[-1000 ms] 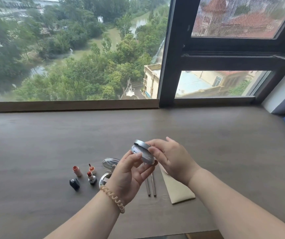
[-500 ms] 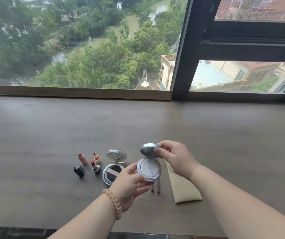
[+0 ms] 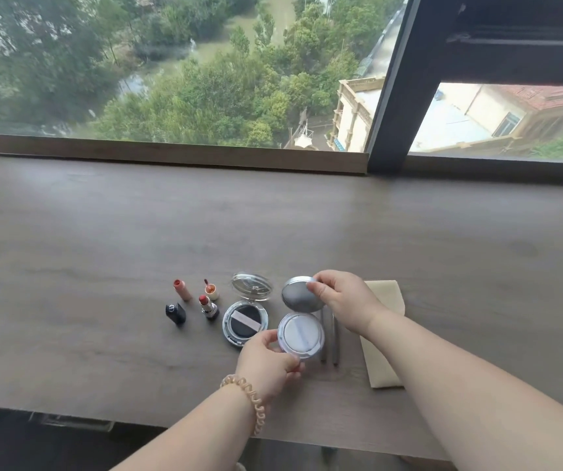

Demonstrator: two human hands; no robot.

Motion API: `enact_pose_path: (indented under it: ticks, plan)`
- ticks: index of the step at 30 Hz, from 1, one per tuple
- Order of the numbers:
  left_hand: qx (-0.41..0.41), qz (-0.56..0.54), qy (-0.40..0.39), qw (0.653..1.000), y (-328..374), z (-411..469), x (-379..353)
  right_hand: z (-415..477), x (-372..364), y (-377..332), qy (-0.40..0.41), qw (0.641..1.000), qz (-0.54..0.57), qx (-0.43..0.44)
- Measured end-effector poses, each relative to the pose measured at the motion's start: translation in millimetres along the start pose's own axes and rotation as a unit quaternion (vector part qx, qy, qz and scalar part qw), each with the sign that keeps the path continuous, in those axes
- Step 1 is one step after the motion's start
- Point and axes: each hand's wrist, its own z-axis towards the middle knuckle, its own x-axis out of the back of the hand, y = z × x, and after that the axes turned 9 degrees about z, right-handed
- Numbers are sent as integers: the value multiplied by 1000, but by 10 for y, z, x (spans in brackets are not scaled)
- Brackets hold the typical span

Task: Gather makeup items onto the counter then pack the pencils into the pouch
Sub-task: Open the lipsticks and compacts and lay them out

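A silver round compact (image 3: pixel 301 335) lies open low over the wooden counter (image 3: pixel 103 232). My left hand (image 3: pixel 266 362) grips its base from the front left. My right hand (image 3: pixel 343 300) pinches the rim of its raised lid (image 3: pixel 295 295). Two grey pencils (image 3: pixel 329 338) lie side by side just right of the compact, partly under my right wrist. The beige pouch (image 3: pixel 384 368) lies flat to their right, mostly covered by my right forearm.
A second open compact (image 3: pixel 245 322) with a black puff and clear lid lies left of the held one. Further left stand two uncapped lipsticks (image 3: pixel 209 306), a small pot with applicator (image 3: pixel 211 291) and a black cap (image 3: pixel 175 312). A window sill runs behind.
The compact was shut and held high; its lid has been swung open and both hands have lowered it to the counter beside the pencils. The camera has tilted down.
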Motion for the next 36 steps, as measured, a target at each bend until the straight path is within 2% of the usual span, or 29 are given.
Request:
enact_pose_path:
  ticks: [8,17,21,28,33,36]
  plan:
    - [-1,-9,-7,1000,-19,9,63,83,-99,114,-2,1000,19,13]
    - [-1,17,41,999,-52,44,42,207,-234,121,35,999,-4,-25]
    - [8,49,93,994,-89,107,8,214,-292,96,63,995,-67,-47]
    - [-13,155,159,975,-161,147,-40,215,-326,129,85,992,-78,-56]
    - [-18,189,165,968,-233,190,-54,173,-318,107,92,993,-63,-49]
    - [-16,198,160,967,-249,188,-50,102,-276,86,145,988,-35,-34]
